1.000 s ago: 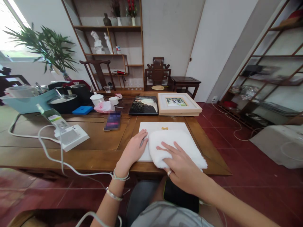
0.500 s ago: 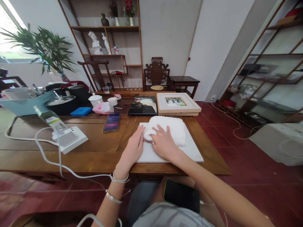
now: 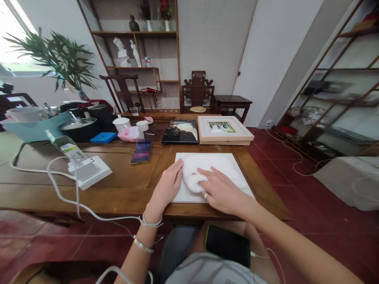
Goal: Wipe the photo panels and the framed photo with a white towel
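A white fluffy cloth (image 3: pixel 219 162), bunched up, lies on a flat white board (image 3: pixel 183 196) at the table's front edge. My right hand (image 3: pixel 220 187) grips the near left part of the cloth, thumb side hidden, with a ring on one finger. Flat along the board's left edge rests my left hand (image 3: pixel 169 181), fingers stretched out and its tips close to the cloth. Whether those tips touch the cloth I cannot tell.
Behind the board lie a dark picture panel (image 3: pixel 180 132) and a light wood picture frame (image 3: pixel 226 131). To the left are a phone (image 3: pixel 141 151), an opened white box (image 3: pixel 90 173), a white cable (image 3: pixel 97 218) and several pots. Another phone (image 3: pixel 227 243) lies on my lap.
My right hand has moved right and toward me, dragging the cloth across the board. The cloth has spread out toward the right. My left hand stays at the board's left edge.
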Tool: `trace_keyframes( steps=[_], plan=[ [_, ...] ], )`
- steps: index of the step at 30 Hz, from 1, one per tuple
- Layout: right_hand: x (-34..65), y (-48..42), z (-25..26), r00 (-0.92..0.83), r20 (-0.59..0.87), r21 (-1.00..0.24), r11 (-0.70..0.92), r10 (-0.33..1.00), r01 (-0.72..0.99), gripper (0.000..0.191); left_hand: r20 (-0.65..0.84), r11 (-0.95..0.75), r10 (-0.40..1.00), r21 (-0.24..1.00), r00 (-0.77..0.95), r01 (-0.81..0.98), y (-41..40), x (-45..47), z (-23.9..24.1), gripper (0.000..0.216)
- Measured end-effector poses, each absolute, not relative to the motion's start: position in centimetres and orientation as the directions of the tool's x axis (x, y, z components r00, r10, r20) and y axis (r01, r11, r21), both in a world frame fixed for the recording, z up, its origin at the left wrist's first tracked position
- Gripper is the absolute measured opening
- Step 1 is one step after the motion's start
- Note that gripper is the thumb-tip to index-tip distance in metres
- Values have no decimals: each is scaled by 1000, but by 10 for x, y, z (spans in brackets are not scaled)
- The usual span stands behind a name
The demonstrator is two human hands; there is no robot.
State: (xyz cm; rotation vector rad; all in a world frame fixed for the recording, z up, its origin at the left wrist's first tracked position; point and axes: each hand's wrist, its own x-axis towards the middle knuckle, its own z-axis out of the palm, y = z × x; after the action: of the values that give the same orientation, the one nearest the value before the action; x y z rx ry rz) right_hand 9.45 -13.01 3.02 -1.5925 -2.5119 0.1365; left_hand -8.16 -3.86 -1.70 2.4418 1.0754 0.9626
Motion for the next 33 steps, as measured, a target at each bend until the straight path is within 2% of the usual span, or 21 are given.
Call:
trace_keyframes(
  steps=[7,15,20,26,30,33],
  plan=[
    [100,-65,37,-251,78,-150,261,965,954,28,404,-674,734,526,546,518,-42,-80,-15,35],
    [79,-22,47,-292,40,-211,294,956,932,31,369,-665,741,518,560,538,-40,-80,-14,36],
    [104,-28,44,-242,35,-217,244,970,945,34,355,-657,749,510,559,556,-41,-81,-14,36],
    [166,-55,36,-153,55,-181,161,987,970,28,355,-662,745,499,564,560,-41,-81,-15,36],
    [189,-80,25,-117,93,-136,129,989,982,26,358,-691,721,436,593,576,-44,-81,-15,43],
    [189,-104,18,-162,116,-121,176,980,977,26,333,-722,689,384,644,575,-46,-81,-15,46]
  ],
)
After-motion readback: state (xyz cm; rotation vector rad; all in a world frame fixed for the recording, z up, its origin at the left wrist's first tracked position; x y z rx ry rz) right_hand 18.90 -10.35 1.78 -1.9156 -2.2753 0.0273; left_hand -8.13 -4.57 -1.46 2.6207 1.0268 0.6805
